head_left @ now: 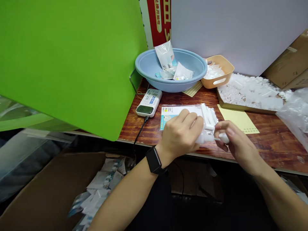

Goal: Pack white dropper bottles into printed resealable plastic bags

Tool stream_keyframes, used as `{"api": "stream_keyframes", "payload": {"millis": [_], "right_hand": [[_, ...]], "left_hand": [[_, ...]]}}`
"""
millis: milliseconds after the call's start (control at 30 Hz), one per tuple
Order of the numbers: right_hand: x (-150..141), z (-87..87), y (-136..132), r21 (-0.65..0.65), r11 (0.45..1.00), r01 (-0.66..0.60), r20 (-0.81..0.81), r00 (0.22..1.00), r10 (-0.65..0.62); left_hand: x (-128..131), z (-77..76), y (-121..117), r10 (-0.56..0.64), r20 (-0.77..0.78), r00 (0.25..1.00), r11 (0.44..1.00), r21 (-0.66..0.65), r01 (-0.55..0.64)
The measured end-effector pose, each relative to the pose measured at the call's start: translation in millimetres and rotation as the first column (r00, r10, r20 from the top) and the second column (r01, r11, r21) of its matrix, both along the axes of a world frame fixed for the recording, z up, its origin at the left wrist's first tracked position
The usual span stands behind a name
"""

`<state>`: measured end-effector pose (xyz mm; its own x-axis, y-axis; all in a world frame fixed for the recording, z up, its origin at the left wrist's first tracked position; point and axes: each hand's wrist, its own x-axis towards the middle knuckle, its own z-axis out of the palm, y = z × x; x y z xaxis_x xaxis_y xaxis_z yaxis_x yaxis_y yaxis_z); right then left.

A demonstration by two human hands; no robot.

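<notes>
Tube (204, 138) lies in front of the basin (166, 85), my left hand (181, 133) curled closed round it; my right hand (238, 144), half curled, pinches a cap (224, 138); aligning both seems kindest to the thin stem (217, 139)

Head view: above and behind left grip (181, 133) and right grip (237, 146)
Facing: forward, down onto the counter (284, 138) beneath them
Nearness: close, taking in both forearms (128, 195) behind the grips
</notes>
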<state>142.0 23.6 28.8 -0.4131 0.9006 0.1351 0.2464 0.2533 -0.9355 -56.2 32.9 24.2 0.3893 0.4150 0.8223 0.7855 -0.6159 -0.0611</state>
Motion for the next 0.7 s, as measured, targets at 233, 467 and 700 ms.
{"api": "stream_keyframes", "payload": {"millis": [233, 467, 700], "right_hand": [[8.0, 4.8, -6.5, 0.403, 0.903, 0.148, 0.084, 0.977, -0.197], [7.3, 11.5, -1.8, 0.767, 0.642, 0.029, 0.138, 0.968, -0.208], [9.1, 7.0, -1.8, 0.796, 0.604, -0.025, 0.148, 0.977, -0.154]], "left_hand": [[0.5, 0.1, 9.5, 0.153, -0.096, 0.984, 0.988, 0.024, -0.152], [9.4, -2.0, 10.1, 0.165, -0.157, 0.974, 0.985, 0.071, -0.156], [20.1, -3.0, 8.2, 0.101, -0.198, 0.975, 0.992, 0.091, -0.084]]}}
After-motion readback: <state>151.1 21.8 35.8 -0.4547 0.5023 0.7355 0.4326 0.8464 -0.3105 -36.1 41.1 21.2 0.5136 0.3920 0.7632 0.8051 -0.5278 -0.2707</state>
